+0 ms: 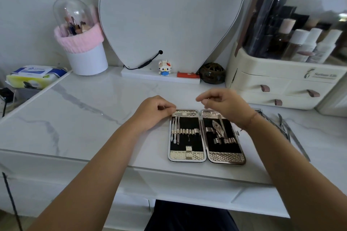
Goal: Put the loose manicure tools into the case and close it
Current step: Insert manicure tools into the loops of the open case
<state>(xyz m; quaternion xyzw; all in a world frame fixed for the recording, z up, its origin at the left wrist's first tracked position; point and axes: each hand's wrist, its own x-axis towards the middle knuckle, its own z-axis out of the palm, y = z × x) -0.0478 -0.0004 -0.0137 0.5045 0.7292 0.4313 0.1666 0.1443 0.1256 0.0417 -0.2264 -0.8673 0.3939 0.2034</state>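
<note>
Partly, right hand [224, 107] hides case's [187, 157] top corner.

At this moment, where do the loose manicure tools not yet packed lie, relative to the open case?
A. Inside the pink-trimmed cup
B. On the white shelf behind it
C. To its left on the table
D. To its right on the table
D: the loose metal tools lie on the marble table to the right of the open case, beyond the right wrist.
</note>
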